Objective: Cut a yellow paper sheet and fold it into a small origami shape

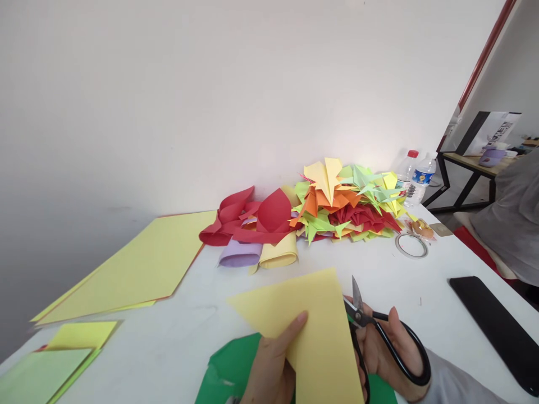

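Observation:
My left hand (272, 365) grips a folded sheet of yellow paper (322, 331), its thumb lying on top and its fingers underneath. In my right hand (385, 348) is a pair of scissors (357, 318) with black looped handles. The blades stand apart and point away from me, close by the paper's right edge; whether they touch it I cannot tell. Beneath the paper and my hands lies something green (229, 367), partly hidden.
Large yellow sheets (138, 264) and smaller paper (46, 376) lie left. Rolled red paper shapes (273, 210) and a heap of folded paper planes (328, 179) line the wall. Right are a tape roll (411, 246), bottles (421, 179), a black slab (494, 331) and a person's grey sleeve (520, 219).

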A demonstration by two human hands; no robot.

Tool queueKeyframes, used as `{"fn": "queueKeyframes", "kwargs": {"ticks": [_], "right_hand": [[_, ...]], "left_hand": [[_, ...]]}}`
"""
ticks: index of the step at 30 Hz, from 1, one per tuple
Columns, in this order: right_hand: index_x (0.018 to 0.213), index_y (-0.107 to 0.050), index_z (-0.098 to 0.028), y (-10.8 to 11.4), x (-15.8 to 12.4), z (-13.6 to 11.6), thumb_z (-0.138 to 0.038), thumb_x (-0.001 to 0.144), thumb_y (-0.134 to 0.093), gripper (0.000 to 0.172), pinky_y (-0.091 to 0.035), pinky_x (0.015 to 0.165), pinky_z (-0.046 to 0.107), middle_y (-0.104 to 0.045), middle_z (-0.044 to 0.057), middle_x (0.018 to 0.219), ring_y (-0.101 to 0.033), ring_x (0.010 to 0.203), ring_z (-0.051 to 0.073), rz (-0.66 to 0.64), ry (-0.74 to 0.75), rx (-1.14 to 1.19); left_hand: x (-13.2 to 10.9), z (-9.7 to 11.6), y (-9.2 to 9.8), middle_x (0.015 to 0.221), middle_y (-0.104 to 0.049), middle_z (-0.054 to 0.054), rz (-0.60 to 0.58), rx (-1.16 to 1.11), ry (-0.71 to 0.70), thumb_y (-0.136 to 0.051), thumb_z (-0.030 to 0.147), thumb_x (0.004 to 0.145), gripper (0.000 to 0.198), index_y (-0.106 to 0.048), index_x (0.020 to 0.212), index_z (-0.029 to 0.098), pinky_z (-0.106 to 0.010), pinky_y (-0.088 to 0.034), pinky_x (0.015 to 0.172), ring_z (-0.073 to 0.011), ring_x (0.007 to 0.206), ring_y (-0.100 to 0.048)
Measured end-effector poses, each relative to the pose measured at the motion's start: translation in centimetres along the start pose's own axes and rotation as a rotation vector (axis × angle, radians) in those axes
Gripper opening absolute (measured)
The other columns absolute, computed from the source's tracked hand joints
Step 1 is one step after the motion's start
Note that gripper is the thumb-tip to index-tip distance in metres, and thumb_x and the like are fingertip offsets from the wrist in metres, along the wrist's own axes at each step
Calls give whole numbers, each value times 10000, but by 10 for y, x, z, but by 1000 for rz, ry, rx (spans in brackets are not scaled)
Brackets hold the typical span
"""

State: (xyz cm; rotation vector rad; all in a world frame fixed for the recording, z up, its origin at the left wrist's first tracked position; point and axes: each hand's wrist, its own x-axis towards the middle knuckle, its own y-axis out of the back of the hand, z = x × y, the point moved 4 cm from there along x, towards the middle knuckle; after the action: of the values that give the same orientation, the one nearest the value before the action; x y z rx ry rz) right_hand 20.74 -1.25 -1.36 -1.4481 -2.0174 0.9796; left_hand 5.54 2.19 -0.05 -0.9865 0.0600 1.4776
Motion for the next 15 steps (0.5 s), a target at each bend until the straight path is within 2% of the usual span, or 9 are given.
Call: {"fn": "queueKeyframes", "kwargs": {"ticks": [4, 9, 15], "right_hand": [[1332, -385, -159, -8, 0, -4, -797, 747, -417, 866, -436, 473, 232, -635, 96, 859, -608, 647, 182, -4, -10, -13], [1335, -364, -187, -14, -2, -6, -809, 738, -411, 863, -483, 588, 311, -651, 116, 943, -633, 743, 226, 10, -30, -45], [1330, -371, -193, -9, -1, -7, -799, 752, -408, 839, -418, 487, 245, -655, 93, 885, -618, 674, 200, 31, 16, -43]], "left_hand": [[-1, 0, 0, 1026, -728, -135, 30, 5, -87, -802, 194, 648, 643, -565, 1242, 129, -422, -576, 823, -317, 906, -699], [-4, -4, -2, 1043, -723, -141, 8, 24, -77, -829, 232, 607, 686, -577, 1236, 125, -426, -584, 800, -337, 919, -692], [-3, -1, -4, 1016, -732, -134, 8, 7, -85, -838, 219, 585, 701, -581, 1232, 136, -425, -574, 820, -339, 953, -682]]}}
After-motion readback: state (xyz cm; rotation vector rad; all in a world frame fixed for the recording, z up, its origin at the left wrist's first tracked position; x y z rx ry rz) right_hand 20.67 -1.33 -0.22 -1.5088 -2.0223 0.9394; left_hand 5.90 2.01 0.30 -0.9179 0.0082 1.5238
